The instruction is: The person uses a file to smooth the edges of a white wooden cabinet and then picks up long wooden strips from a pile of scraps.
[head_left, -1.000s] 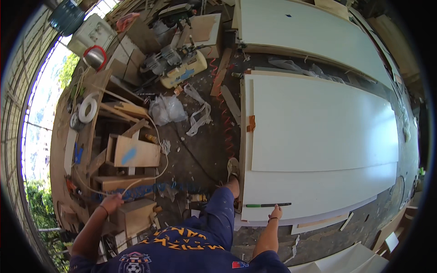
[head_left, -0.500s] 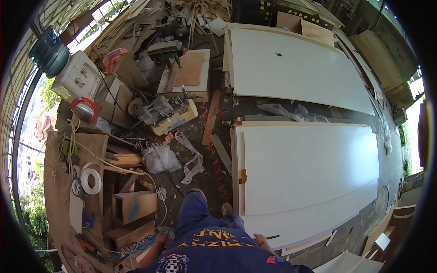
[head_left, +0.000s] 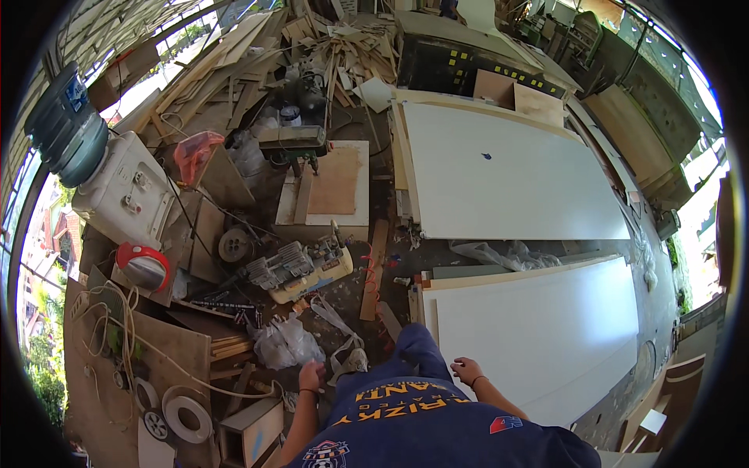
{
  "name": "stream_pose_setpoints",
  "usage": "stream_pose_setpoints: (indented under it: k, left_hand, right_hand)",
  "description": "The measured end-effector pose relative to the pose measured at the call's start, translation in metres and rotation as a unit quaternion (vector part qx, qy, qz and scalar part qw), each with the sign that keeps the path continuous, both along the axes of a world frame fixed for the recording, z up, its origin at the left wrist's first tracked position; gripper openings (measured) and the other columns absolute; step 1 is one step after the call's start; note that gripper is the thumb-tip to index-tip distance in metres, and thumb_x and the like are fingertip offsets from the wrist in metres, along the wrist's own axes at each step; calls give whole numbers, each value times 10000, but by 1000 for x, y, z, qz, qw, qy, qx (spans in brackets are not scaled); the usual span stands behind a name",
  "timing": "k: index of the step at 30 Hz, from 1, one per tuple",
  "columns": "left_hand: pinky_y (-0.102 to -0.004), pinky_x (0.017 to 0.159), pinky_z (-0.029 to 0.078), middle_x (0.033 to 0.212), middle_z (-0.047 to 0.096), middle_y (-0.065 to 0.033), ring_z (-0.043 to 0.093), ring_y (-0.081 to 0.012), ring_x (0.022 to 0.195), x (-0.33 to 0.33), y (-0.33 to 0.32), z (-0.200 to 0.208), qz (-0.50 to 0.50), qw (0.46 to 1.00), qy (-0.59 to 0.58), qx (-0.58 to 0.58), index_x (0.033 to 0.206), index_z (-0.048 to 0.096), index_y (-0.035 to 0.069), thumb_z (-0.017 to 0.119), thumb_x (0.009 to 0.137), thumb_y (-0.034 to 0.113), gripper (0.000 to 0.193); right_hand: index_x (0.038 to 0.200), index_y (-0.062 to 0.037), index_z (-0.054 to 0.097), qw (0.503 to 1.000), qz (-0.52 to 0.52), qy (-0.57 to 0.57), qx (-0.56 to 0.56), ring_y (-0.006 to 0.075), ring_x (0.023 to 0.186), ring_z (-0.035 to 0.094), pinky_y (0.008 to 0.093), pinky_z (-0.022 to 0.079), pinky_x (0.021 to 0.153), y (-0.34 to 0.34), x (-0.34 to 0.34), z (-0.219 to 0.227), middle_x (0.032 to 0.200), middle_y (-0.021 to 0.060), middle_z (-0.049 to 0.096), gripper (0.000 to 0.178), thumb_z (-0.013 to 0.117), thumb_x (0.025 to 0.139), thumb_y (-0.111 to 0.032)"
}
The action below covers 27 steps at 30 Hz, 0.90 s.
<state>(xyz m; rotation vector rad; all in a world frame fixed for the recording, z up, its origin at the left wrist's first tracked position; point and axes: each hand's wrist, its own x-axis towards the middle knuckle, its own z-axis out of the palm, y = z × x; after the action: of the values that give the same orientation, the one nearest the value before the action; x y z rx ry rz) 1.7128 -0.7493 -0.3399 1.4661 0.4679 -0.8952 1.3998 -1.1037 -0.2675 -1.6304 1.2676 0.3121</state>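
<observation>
Right hand [head_left: 466,373]: fingers loosely bent beside the nearer white panel [head_left: 538,320]; whether they close on anything, I cannot tell.
Left hand [head_left: 311,377]: low, near the pale plastic bag [head_left: 285,343]; too small to judge its grip.
Shoe [head_left: 355,362]: best placed clear of that bag and the red coiled hose [head_left: 370,282] (both look easy to snag).
Shirt [head_left: 437,437]: hides much of the legs; the other shoe cannot be seen.

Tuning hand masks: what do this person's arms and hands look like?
Left hand and right hand are ungloved. A thin dark band circles the right wrist. Forearms are uncovered; the shirt is dark blue with yellow lettering.
</observation>
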Motion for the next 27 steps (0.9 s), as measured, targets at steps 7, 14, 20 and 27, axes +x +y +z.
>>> stream_pose_setpoints:
  k: [7,14,20,27]
  left_hand:
    - [-295,670,435,996,645,-32,609,-151,869,97,-95,61,-27,999,-20,-28,1076,529,118,444,916,379,318]
    - [-462,721,489,998,632,-192,624,-365,824,68,-73,-83,-568,703,-295,311,929,602,57,419,911,317,318]
    - [-448,735,472,940,626,-186,601,-366,847,91,-142,-59,-516,782,-64,343,924,598,77,441,906,278,256]
    - [-320,610,460,842,624,-80,586,-182,728,275,-366,34,-178,953,-216,114,980,586,47,516,886,305,283]
  right_hand:
    - [1102,-35,565,982,-155,55,92,187,726,627,329,502,557,-69,57,-4,907,100,638,352,586,830,-257]
    - [1081,-57,577,986,-2,94,137,202,741,618,361,511,602,-160,102,-59,931,95,627,321,574,842,-271]
    - [1106,-79,547,955,-172,31,240,218,796,625,413,508,615,-295,204,-63,961,101,624,321,560,853,-276]
    - [986,-129,568,986,-119,39,110,176,690,594,392,480,582,-504,305,-118,807,60,616,224,550,854,-308]
